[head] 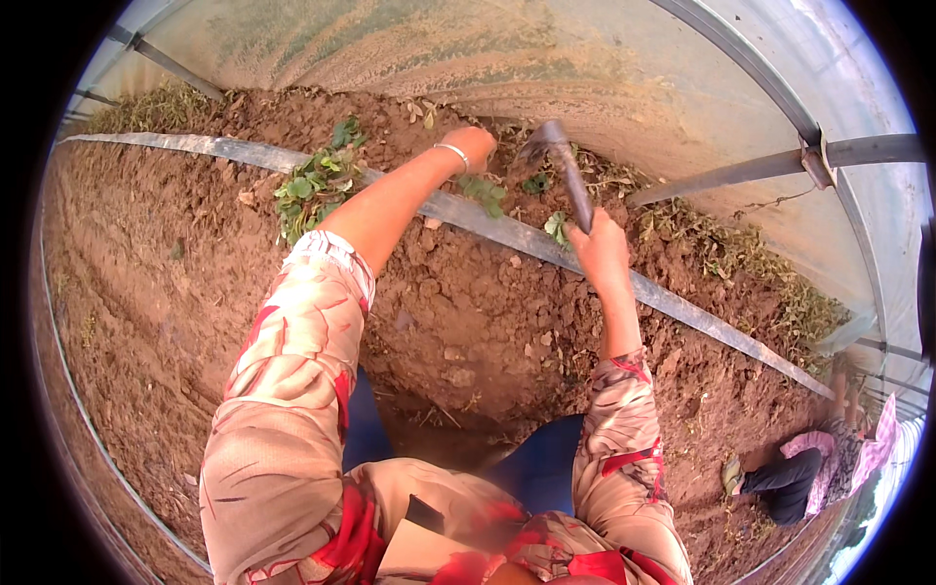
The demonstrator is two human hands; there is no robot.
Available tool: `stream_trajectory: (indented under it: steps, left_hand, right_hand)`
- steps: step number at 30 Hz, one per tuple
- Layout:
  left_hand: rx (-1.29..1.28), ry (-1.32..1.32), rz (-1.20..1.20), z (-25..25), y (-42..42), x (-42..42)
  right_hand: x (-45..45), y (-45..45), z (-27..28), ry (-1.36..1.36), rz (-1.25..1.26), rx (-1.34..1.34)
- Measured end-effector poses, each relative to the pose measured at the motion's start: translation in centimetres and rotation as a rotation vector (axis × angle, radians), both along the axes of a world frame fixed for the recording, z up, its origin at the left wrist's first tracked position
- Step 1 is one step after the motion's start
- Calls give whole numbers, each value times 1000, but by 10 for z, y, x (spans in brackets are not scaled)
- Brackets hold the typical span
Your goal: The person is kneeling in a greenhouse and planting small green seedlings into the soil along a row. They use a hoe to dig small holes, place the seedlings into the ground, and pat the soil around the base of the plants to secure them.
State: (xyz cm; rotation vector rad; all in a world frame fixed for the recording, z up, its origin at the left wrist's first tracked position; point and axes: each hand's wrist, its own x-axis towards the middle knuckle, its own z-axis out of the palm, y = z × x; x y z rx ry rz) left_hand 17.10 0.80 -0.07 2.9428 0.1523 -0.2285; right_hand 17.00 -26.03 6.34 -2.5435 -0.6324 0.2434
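Note:
My right hand [603, 248] grips the handle of a small hand hoe [572, 175]. The hoe's head is up at the soil bank near the plastic wall, with its blade turned left. My left hand [472, 148], with a bracelet at the wrist, is curled low over the soil left of the hoe. Just below it are the blurred leaves of a seedling [484, 194]; whether the fingers hold it is hidden. A pile of leafy seedlings [311, 190] lies beside my left forearm, across a flat grey strip [504, 232]. Small green plants [557, 228] stand near my right hand.
Dirt-stained plastic sheeting [526, 66] rises behind the soil bank, carried by metal tubes [775, 164]. Dry weeds [768, 270] line its foot. At the far right a person [812, 468] crouches on the soil. Clods [468, 344] cover the ground before my knees.

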Motion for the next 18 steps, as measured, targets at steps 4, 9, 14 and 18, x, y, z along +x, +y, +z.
stream_trajectory:
  steps: [4, 9, 14, 18]
  left_hand:
    - [10, 39, 97, 7, -9, 2]
    - [18, 32, 67, 1, -6, 4]
    - [-24, 60, 85, -4, -3, 2]
    - [-50, 77, 76, -13, 7, 7]
  right_hand:
    - [0, 30, -16, -10, 58, -102]
    - [10, 25, -12, 4, 19, -21]
    - [-6, 4, 12, -19, -66, -12]
    - [-12, 9, 11, 51, -58, -56]
